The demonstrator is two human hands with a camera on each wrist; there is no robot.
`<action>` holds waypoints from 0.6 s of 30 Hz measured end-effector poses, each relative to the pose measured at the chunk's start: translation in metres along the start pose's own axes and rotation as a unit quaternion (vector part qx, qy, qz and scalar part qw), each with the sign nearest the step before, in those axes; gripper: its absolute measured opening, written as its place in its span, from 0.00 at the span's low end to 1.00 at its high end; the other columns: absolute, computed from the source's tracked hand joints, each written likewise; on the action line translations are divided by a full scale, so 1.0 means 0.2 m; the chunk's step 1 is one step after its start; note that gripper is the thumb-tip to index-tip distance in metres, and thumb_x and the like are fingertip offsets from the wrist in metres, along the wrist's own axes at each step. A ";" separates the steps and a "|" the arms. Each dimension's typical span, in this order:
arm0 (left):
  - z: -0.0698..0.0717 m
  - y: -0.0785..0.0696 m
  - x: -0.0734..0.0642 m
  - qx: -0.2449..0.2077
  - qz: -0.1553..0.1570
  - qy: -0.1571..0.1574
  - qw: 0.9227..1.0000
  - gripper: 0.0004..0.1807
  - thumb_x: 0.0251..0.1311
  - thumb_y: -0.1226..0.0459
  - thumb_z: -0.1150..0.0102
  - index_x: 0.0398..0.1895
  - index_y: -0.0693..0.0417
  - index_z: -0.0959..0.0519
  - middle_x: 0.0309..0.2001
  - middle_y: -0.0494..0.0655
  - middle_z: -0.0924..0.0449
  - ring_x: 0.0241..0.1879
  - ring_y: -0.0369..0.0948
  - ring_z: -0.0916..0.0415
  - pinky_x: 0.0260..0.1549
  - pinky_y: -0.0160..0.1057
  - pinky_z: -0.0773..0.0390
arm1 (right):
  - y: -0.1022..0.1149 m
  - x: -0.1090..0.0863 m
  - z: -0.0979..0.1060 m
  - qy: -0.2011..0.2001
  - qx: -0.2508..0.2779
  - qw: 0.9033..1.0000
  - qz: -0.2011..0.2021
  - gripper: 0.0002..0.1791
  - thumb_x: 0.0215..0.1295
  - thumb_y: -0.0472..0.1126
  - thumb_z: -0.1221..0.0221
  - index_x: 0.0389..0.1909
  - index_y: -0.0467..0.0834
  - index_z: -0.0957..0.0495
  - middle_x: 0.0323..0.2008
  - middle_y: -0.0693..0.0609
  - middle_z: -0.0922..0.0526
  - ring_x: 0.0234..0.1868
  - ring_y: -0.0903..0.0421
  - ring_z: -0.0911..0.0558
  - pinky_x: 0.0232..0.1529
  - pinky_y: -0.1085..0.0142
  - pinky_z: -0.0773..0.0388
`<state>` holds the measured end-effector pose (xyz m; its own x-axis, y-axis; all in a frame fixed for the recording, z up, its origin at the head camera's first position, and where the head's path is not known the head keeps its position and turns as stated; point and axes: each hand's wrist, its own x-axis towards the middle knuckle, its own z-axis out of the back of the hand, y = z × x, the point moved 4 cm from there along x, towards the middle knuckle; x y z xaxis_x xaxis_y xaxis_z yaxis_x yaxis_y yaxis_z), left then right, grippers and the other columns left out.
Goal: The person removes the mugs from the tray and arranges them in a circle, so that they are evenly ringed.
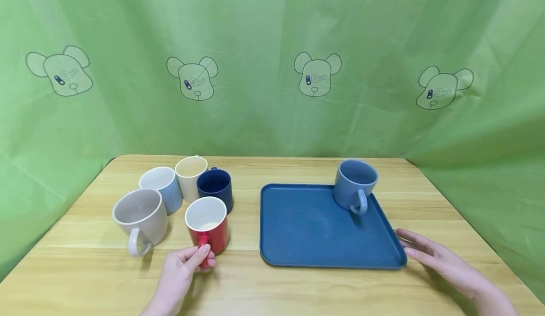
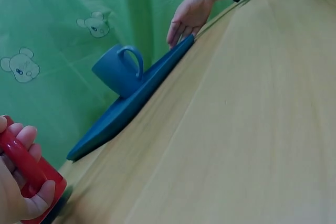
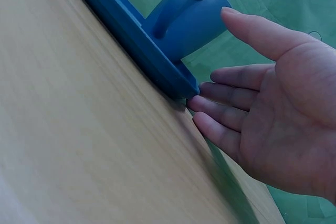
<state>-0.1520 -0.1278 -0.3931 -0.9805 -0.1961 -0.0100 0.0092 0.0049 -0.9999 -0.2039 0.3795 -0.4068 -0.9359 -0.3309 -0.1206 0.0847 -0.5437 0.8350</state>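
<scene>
My left hand (image 1: pixel 183 271) grips the handle of a red mug (image 1: pixel 215 233) with a white inside, at the front of the mug group. In the left wrist view the fingers curl round that red handle (image 2: pixel 23 158). At the right, my right hand (image 1: pixel 440 261) lies beside the near right corner of a blue tray (image 1: pixel 311 231), its fingers extended. The right wrist view shows the fingertips (image 3: pixel 197 100) at the tray's corner; whether they press on it I cannot tell. A grey-blue mug (image 1: pixel 355 183) stands upright at the tray's far right corner, handle toward me.
Left of the tray stand a grey mug (image 1: pixel 142 219), a light blue mug (image 1: pixel 163 190), a cream mug (image 1: pixel 191 179) and a dark blue mug (image 1: pixel 217 188), close together. Behind the wooden table (image 1: pixel 238 287) hangs a green curtain (image 1: pixel 255 70) with bear heads drawn on it.
</scene>
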 end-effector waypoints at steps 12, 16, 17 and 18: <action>0.02 0.06 0.04 -0.010 -0.017 0.015 1.000 0.14 0.62 0.70 0.48 0.30 0.80 0.23 0.20 0.49 0.20 0.23 0.36 0.24 0.29 0.33 0.22 | -0.02 0.00 0.01 0.008 0.012 1.000 -0.009 0.30 0.73 0.42 0.58 0.70 0.34 0.53 0.54 0.78 0.36 0.53 0.82 0.38 0.46 0.79 0.37; 0.03 0.06 0.05 -0.009 -0.018 0.011 1.000 0.14 0.62 0.68 0.47 0.30 0.78 0.22 0.20 0.48 0.20 0.23 0.36 0.23 0.29 0.33 0.22 | -0.02 0.00 0.01 0.008 0.013 1.000 -0.010 0.30 0.73 0.42 0.58 0.70 0.34 0.53 0.54 0.78 0.37 0.53 0.82 0.38 0.46 0.79 0.37; 0.03 0.06 0.06 -0.009 -0.016 0.009 1.000 0.14 0.62 0.68 0.47 0.30 0.77 0.22 0.20 0.48 0.20 0.24 0.37 0.23 0.29 0.34 0.22 | -0.02 0.00 0.01 0.009 0.014 1.000 -0.009 0.30 0.73 0.42 0.58 0.70 0.34 0.53 0.55 0.78 0.37 0.53 0.82 0.38 0.46 0.79 0.37; 0.03 0.06 0.06 -0.010 -0.013 0.008 1.000 0.14 0.62 0.68 0.47 0.30 0.77 0.22 0.20 0.48 0.20 0.24 0.37 0.23 0.29 0.34 0.22 | -0.01 0.01 0.01 0.009 0.014 1.000 -0.008 0.30 0.73 0.42 0.58 0.70 0.34 0.53 0.55 0.78 0.37 0.53 0.82 0.38 0.46 0.79 0.37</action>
<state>-0.1624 -0.1361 -0.4052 -0.9834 -0.1808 0.0166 -0.0204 0.0192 -0.9996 -0.2055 0.3814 -0.4088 -0.9309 -0.3356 -0.1440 0.0594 -0.5282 0.8470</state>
